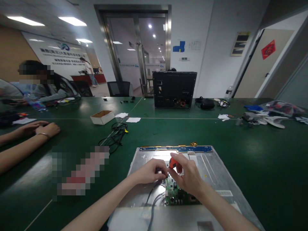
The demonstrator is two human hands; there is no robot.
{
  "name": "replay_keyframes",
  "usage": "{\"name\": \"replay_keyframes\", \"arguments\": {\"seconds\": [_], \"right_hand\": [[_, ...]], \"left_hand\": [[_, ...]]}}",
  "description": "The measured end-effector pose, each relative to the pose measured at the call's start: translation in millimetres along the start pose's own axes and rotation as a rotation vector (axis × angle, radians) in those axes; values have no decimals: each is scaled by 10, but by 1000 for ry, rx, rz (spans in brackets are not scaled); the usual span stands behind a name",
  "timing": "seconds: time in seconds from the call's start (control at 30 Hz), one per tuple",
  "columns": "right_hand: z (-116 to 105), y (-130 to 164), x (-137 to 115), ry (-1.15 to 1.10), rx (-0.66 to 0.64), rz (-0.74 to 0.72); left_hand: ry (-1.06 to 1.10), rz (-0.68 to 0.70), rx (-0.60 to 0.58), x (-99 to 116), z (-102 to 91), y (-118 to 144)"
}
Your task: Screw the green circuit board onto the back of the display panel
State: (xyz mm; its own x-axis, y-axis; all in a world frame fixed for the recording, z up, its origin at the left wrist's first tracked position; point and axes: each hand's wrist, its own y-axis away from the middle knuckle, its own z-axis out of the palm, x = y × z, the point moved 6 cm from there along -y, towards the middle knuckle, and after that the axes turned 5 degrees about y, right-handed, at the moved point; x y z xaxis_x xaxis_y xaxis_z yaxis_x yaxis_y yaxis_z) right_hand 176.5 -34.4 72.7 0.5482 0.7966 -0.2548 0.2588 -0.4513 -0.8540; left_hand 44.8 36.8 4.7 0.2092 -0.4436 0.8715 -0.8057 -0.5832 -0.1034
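The right hand (189, 175) was curled around a small screwdriver with a red-orange handle (172, 162), the handle showing between thumb and forefinger above the hand's knuckles, its tip hidden behind the fingers. The left hand (150, 171) sat just beside it, fingers bunched and pinched at a small dark part (166, 175) that was too small to make out, the fingertips of both hands almost touching. Directly beneath and slightly toward the person lay a small green circuit board (174, 194), partly covered by the right wrist, with grey cables (152, 200) running from its left edge. The board rested on a large flat silver metal panel (216, 170), whose far edge carried a long narrow blue circuit strip (178, 149).

The panel lay on a dark green table (264, 154). Farther off were a tangle of black cable (115, 134), a shallow white cardboard box (102, 117) and an upright black metal chassis (174, 89). Another person's forearms and hands (36, 130) rested on the table at the left.
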Motion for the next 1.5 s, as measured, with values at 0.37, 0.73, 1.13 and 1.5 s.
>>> {"name": "replay_keyframes", "arguments": {"seconds": [0.37, 0.73, 1.13, 1.5], "right_hand": [[-9, -1, -16, -85, -45, 23], [-1, 1, -4, -32, 16, 45], [7, 4, -5, -80, -23, 44], [17, 15, 6, -69, -14, 54]], "left_hand": [[-6, -4, -8, -25, 17, 0], [23, -30, 15, -56, 15, 12], [30, -27, 27, 2, 12, -1], [7, -23, 10, -11, 10, 2]]}}
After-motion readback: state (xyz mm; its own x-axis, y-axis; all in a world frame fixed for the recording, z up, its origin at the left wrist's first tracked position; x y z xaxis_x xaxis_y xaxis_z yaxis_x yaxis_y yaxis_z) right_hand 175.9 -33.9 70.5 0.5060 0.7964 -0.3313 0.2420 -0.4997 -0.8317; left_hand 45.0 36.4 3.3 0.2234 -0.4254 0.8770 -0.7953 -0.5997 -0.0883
